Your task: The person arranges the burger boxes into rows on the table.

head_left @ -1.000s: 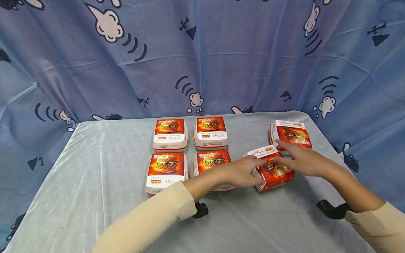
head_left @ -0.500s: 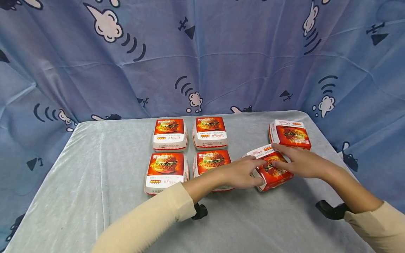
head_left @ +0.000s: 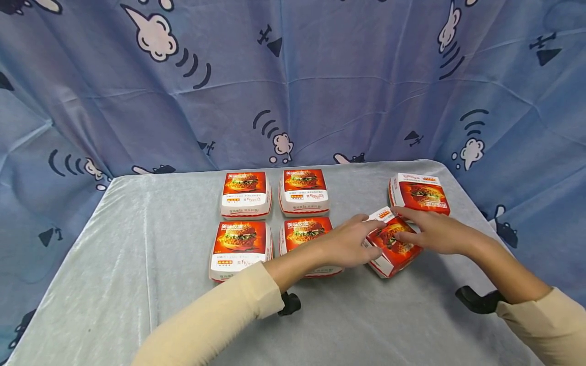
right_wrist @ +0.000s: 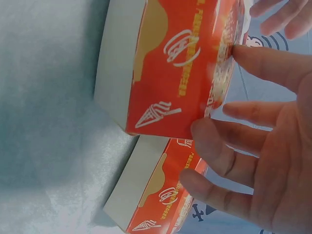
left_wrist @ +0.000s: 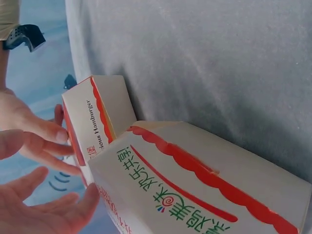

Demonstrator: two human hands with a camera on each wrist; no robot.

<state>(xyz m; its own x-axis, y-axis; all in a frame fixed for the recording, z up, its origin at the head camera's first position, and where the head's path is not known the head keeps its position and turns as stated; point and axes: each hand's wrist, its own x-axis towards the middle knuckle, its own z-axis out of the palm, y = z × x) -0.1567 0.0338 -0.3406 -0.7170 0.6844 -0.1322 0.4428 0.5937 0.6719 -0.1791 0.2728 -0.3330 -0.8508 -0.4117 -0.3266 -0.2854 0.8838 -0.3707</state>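
In the head view, a red and white burger box point(head_left: 393, 241) sits askew on the table between both hands. My left hand point(head_left: 349, 244) reaches over the front right box point(head_left: 311, 231) of a group on the left, its thumb and fingers spread at the askew box's left side. From the right, my right hand point(head_left: 435, 233) touches that box, thumb on its top and forefinger by its far corner. The right wrist view shows the box's red side point(right_wrist: 175, 73) below these loosely straight fingers. In the left wrist view, its white side point(left_wrist: 100, 117) reads "Hamburger".
Behind the right hand stands another burger box point(head_left: 423, 193). More boxes form the left group: a front left one point(head_left: 240, 249) and two at the back point(head_left: 246, 195). Grey cloth point(head_left: 110, 284) covers the table, and a blue patterned curtain point(head_left: 329, 101) hangs behind it.
The askew box has turned a little in place on the table. My left hand's fingertips have shifted slightly towards the back; the right hand has dropped a bit from the rear box onto the askew one.
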